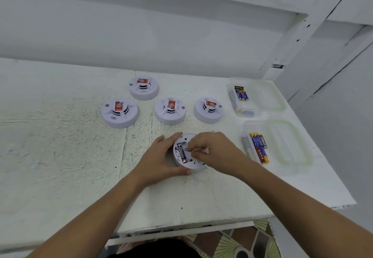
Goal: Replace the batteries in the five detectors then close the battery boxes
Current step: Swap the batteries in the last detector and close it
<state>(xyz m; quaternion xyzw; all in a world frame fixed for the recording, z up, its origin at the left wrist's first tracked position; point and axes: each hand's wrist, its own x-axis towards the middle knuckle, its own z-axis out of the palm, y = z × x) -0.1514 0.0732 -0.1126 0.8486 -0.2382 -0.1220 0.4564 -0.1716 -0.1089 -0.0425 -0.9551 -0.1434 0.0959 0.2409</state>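
Observation:
A white round detector [188, 136] lies upside down near the table's middle front, its battery box open with a black battery [181, 153] inside. My left hand [161, 159] grips the detector's left rim. My right hand [214, 151] is over the open box, fingertips curled and pinching something small there; what it holds is hidden. Several other detectors stand face up behind: [143, 87], [120, 112], [170, 110], [209, 109].
Two clear plastic boxes sit at the right: the far box [232, 88] holds blue batteries [241, 94], the near box [247, 126] holds blue, red and black batteries [259, 146]. A clear lid [282, 104] lies right of the far box. The table's front edge [181, 229] is close to me.

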